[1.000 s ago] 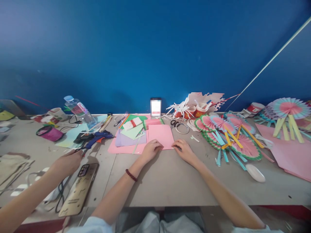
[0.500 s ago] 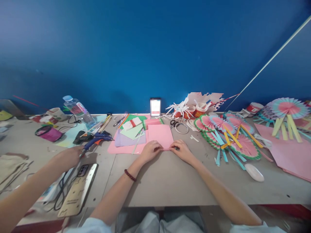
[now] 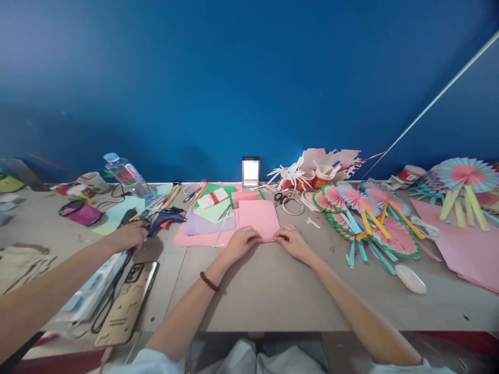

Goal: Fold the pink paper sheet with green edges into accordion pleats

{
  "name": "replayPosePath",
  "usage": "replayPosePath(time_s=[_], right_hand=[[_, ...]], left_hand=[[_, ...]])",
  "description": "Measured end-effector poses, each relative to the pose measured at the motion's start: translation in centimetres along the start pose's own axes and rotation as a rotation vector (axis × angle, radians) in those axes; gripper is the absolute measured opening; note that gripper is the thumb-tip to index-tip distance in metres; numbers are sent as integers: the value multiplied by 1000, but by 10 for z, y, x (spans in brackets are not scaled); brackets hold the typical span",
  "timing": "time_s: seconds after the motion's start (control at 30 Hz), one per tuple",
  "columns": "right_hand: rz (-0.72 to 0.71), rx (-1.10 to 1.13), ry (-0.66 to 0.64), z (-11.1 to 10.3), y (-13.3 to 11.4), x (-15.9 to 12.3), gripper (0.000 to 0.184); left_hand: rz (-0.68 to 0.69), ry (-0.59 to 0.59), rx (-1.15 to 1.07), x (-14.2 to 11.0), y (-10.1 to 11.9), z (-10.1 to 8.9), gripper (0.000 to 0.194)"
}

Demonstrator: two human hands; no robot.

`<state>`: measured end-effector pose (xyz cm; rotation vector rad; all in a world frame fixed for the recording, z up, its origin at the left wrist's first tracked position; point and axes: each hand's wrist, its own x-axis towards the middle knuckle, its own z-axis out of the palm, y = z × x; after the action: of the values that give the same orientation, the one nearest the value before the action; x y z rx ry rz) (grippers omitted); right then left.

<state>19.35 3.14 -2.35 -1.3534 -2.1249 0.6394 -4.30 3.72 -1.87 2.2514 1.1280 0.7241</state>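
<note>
A pink paper sheet (image 3: pixel 258 217) lies flat on the grey table (image 3: pixel 273 291) in front of me. My left hand (image 3: pixel 242 242) and my right hand (image 3: pixel 293 242) both pinch its near edge, fingertips almost meeting, folding that edge over. A red bead bracelet (image 3: pixel 209 281) sits on my left wrist. Behind the sheet lie purple, green and pink papers (image 3: pixel 208 221).
Another person's hand (image 3: pixel 128 236) at the left reaches to a blue glue gun (image 3: pixel 166 218). A phone (image 3: pixel 127 306) lies near it. Paper fans (image 3: pixel 366 218) spread at the right, with scissors (image 3: pixel 279 197), cups (image 3: pixel 312 179), a bottle (image 3: pixel 127 176) and a standing phone (image 3: pixel 250 172).
My hands closed together on the pink sheet's near edge. The other person's hand moved farther up the table to the glue gun, and a white box now shows under that arm.
</note>
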Motion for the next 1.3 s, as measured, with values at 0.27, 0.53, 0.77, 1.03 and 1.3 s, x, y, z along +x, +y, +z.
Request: replayPosePath(time_s=[0.27,0.53,0.77,1.03,1.3], right_hand=[[76,95,19,-5,-5,3,13],[138,125,32,-6,-9,6,12],[195,141,18,-8,-11,13,9],[210,154,1,-8,-9,13,9],[173,137,19,-4,-6,12,7]], left_hand=[[0,-2,0,0,-3,-6,25],[-103,15,-108,1,0,-8,16],[-154,34,-97,4,1,-9,17],[-143,32,-90,3,0,-8,13],[-131,34,-74,2,-1,-7,14]])
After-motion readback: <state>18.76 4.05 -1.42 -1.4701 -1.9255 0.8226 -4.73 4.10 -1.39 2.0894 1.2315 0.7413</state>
